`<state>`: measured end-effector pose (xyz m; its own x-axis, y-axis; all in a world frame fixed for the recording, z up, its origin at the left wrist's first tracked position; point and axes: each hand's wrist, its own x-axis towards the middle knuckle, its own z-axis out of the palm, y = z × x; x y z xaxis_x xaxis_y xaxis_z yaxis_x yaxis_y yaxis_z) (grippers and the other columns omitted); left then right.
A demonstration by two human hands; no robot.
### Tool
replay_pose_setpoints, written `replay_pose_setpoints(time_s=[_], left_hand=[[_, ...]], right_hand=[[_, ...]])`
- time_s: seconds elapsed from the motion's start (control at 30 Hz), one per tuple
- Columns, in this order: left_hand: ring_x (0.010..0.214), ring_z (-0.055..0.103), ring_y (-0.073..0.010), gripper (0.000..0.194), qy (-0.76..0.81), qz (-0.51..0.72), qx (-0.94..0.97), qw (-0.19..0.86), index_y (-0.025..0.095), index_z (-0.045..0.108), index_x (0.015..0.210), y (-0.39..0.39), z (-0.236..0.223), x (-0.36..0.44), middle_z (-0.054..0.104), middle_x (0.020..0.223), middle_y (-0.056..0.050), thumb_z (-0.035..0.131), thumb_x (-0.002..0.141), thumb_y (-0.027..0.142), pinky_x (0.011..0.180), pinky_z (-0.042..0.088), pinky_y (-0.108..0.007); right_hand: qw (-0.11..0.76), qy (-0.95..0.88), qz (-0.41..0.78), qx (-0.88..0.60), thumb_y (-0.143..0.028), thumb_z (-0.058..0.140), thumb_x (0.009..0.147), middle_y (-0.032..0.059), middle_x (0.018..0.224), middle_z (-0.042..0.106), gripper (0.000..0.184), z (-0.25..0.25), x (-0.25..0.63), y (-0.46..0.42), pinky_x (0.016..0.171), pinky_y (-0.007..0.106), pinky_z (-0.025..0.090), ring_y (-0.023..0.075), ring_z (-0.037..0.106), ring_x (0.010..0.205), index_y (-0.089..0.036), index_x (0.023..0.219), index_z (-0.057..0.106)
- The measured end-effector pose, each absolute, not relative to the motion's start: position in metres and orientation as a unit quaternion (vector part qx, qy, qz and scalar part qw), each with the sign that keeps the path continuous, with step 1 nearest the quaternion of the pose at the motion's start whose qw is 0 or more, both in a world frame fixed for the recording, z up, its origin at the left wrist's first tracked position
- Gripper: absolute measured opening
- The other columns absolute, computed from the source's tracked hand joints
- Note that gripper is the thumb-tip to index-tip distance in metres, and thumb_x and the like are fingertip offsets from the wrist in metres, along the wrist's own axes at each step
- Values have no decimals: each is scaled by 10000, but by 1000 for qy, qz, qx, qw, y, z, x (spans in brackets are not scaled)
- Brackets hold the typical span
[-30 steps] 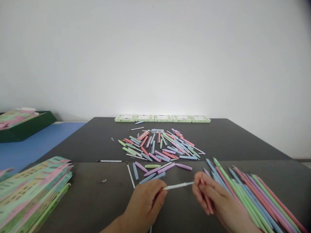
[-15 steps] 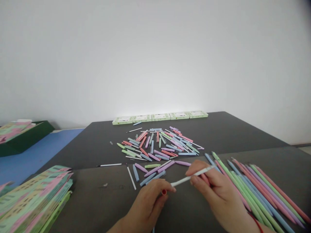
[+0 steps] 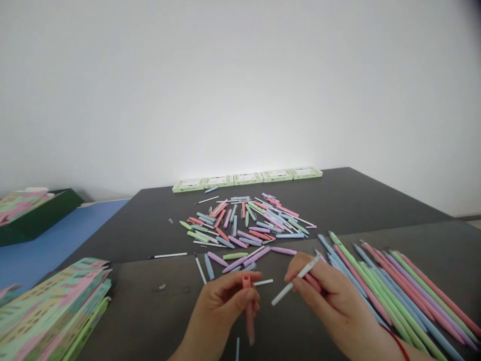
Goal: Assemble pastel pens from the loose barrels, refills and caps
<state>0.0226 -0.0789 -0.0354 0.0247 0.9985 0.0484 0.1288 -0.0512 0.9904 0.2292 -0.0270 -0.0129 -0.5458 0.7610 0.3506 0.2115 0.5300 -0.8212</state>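
My left hand [image 3: 225,306] is closed round a pink pen barrel [image 3: 248,311], which points down toward me. My right hand [image 3: 326,296] pinches a thin white refill [image 3: 295,280] that slants from its fingers down to the left, its tip a short way from the barrel. Both hands hover over the near part of the dark table [image 3: 150,311]. Just beyond them lies a scattered heap of pastel pen parts and white refills [image 3: 244,225].
A row of finished pastel pens [image 3: 394,286] lies at the right. A stack of green and pink printed cards [image 3: 48,306] sits at the left front. Flat green boxes [image 3: 248,178] line the far table edge. A dark green tray [image 3: 33,210] stands on a blue surface at far left.
My left hand has turned and now shows a pink barrel held upright. My right hand has drawn the white refill away to the right, so the two pieces are apart.
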Motion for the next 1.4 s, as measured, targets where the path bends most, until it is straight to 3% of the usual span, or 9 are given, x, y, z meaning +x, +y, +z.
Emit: replay_pose_setpoints(time_s=[0.07, 0.17, 0.33, 0.53, 0.7, 0.83, 1.2, 1.4], left_hand=[[612, 588, -143, 297, 526, 474, 471, 525, 158, 720, 942, -76, -28, 21, 652, 700, -20, 633, 804, 407, 603, 489, -257], [676, 566, -141, 274, 523, 452, 474, 545, 161, 750, 838, -74, -18, 18, 646, 713, -14, 677, 766, 415, 679, 459, -260], [592, 533, -123, 281, 504, 434, 510, 545, 152, 731, 931, -71, -16, 16, 623, 638, -2, 667, 785, 382, 583, 410, -226], [641, 558, -136, 261, 527, 434, 554, 475, 172, 716, 987, -71, -15, 12, 656, 757, -27, 601, 840, 354, 592, 434, -234], [821, 590, -182, 212, 481, 392, 711, 331, 237, 706, 1035, -78, -9, 14, 644, 880, -56, 593, 856, 257, 739, 473, -293], [854, 563, -191, 237, 452, 362, 781, 234, 255, 704, 1031, -80, -12, 21, 637, 874, -57, 625, 826, 167, 745, 466, -294], [824, 546, -189, 240, 439, 334, 808, 205, 241, 669, 1071, -82, -21, 21, 618, 874, -56, 597, 850, 182, 715, 468, -295], [831, 533, -184, 245, 440, 325, 819, 174, 234, 655, 1080, -81, -24, 22, 610, 872, -53, 599, 851, 167, 721, 462, -289]], right_hand=[[358, -799, 374, -306, -259, 428, 953, -20, 723, 506, 148, -12, 229, -27, 586, 232, 361, 130, 459, 632, -228, 850, 530], [356, -802, 371, -306, -264, 438, 948, -18, 713, 521, 150, -11, 228, -27, 577, 234, 363, 132, 470, 628, -227, 847, 543], [358, -808, 365, -292, -238, 450, 941, -22, 693, 511, 128, -10, 225, -27, 562, 227, 361, 123, 461, 604, -220, 854, 543], [356, -809, 373, -281, -224, 455, 934, -15, 702, 523, 118, -10, 222, -28, 579, 230, 380, 128, 481, 616, -217, 855, 542], [370, -805, 372, -275, -228, 458, 933, -10, 727, 547, 114, -8, 225, -27, 585, 234, 391, 134, 497, 628, -232, 892, 564], [396, -796, 375, -264, -210, 429, 943, -3, 785, 562, 136, -2, 232, -31, 601, 244, 401, 143, 516, 671, -266, 943, 553], [399, -827, 357, -174, -162, 471, 905, 17, 788, 591, 136, 19, 230, -41, 590, 247, 423, 140, 559, 669, -241, 974, 558], [339, -869, 317, -171, -167, 455, 911, 46, 834, 662, 142, 17, 228, -42, 619, 250, 456, 151, 617, 708, -229, 986, 558]])
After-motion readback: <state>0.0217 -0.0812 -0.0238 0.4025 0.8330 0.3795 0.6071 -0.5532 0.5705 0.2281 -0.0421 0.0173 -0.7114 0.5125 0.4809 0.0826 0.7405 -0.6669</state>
